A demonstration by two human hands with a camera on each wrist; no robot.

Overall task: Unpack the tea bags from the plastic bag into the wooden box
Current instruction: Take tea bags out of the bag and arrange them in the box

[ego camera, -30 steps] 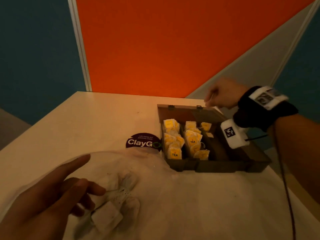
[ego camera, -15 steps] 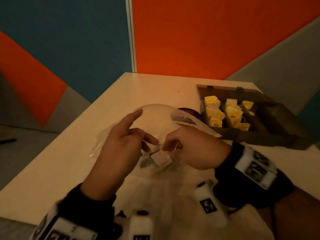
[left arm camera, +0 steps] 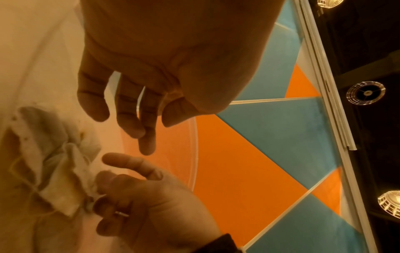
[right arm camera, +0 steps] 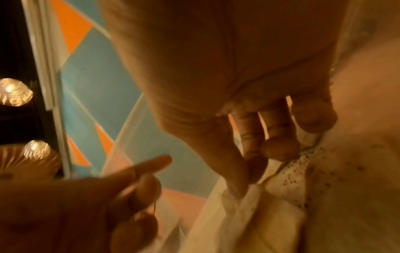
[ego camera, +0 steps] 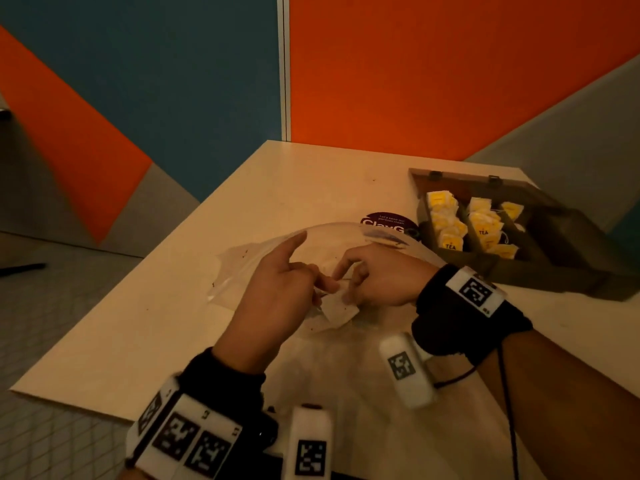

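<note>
A clear plastic bag [ego camera: 266,258] lies open on the table with pale tea bags [left arm camera: 54,162] inside. My left hand [ego camera: 313,275] holds the bag's rim between thumb and curled fingers, its index finger pointing up. My right hand [ego camera: 346,282] reaches into the bag's mouth, and its thumb and index finger pinch a white tea bag [ego camera: 341,308], seen close in the right wrist view [right arm camera: 244,202]. To the right stands the open wooden box [ego camera: 568,251], apart from both hands, with several yellow-tagged tea bags [ego camera: 450,233] in its left compartments.
A dark round sticker [ego camera: 388,221] lies on the table between bag and box. The table's [ego camera: 173,323] left edge runs close beside the bag, with floor below. Orange and blue wall panels stand behind.
My right hand has come back from the far side of the box to the bag and taken hold of a tea bag. The left hand has stayed at the bag's rim.
</note>
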